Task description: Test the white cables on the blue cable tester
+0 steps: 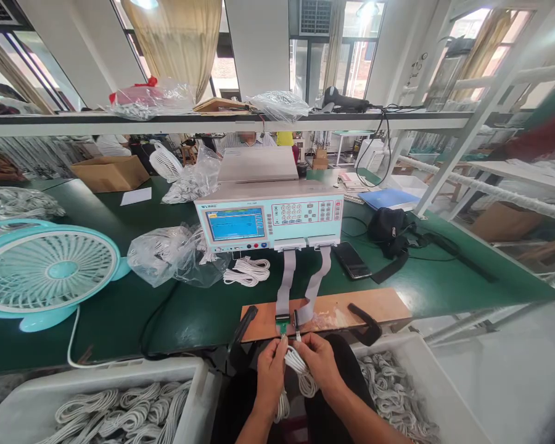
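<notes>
A bundled white cable (300, 369) hangs between my two hands at the table's front edge. My left hand (271, 369) pinches one end of it, right at a small green circuit board (282, 327). With thumb and fingers closed, my right hand (320, 362) grips the cable's other end, close to a second connector (297, 320). Whether the plugs are seated cannot be seen. Grey ribbon cables (285, 283) run from both connectors up to a bench tester (271, 216) with a lit blue screen. The connectors sit by a wooden board (328, 311).
A bin of coiled cables (198, 370) stands at the left, another bin (425, 351) at the right. A turquoise fan (50, 271), bagged cables (160, 253), a loose cable coil (247, 272), a phone (352, 260) and a black pouch (388, 231) lie on the green table (467, 290).
</notes>
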The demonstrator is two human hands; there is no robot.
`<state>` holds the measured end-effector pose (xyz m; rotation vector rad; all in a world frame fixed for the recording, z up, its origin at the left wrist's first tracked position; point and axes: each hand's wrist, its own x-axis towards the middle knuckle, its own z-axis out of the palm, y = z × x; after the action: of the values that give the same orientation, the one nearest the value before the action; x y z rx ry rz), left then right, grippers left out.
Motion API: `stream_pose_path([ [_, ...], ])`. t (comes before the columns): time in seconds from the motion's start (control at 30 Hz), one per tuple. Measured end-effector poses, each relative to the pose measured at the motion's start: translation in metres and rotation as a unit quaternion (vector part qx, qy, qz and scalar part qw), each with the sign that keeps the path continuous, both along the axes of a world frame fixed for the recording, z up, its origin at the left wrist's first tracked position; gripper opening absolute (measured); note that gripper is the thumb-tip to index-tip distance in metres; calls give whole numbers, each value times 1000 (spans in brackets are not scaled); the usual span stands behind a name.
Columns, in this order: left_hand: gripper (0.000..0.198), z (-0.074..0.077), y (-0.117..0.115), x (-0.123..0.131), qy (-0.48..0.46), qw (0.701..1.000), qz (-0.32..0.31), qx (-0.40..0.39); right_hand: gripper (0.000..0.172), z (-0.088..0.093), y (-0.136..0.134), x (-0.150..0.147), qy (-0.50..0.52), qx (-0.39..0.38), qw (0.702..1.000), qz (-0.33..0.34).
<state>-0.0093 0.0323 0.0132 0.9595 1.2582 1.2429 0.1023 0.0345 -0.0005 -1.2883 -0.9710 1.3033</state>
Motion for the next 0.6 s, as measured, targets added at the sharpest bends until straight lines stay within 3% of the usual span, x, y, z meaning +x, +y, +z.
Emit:
stream_pose_path([
  [0.27,38,-11,1,-1,-23,999,-19,-26,34,7,1,-6,62,-48,997,-28],
  [0.6,54,-15,9,-1,28,999,28,8,42,8,9,3,27,-31,998,52],
])
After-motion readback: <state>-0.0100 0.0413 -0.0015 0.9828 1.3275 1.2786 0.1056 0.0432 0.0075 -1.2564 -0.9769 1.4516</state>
